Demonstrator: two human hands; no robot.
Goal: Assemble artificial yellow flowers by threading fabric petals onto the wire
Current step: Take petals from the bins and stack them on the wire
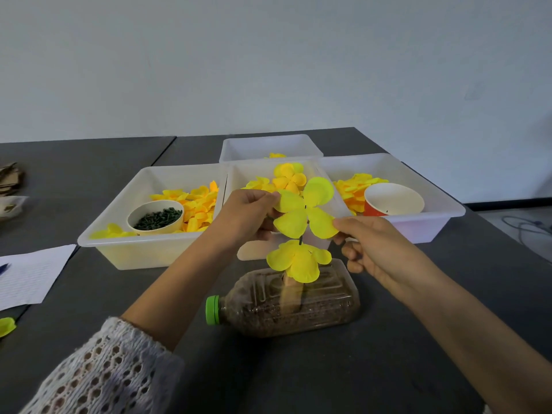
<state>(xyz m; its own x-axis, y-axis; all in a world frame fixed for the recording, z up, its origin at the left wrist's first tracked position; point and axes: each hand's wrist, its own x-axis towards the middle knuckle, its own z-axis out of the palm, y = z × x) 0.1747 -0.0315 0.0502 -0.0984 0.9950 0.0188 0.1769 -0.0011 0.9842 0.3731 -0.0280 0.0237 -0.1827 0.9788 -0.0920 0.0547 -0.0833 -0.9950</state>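
A four-lobed yellow fabric petal (304, 209) sits on a thin dark wire (300, 241) that rises from a plastic bottle (286, 300) lying on its side with brown filling and a green cap. Lower on the wire is a second yellow flower (298, 261). My left hand (243, 216) pinches the upper petal's left lobe. Fingertips of my right hand (373, 246) pinch its lower right lobe.
Several white bins stand behind: the left bin (119, 234) holds orange-yellow petals and a cup of dark green pieces (155, 218); the middle bin (236, 174) holds yellow petals; the right bin (442, 204) holds petals and a red paper cup (392, 200). Lined paper (30, 273) lies left.
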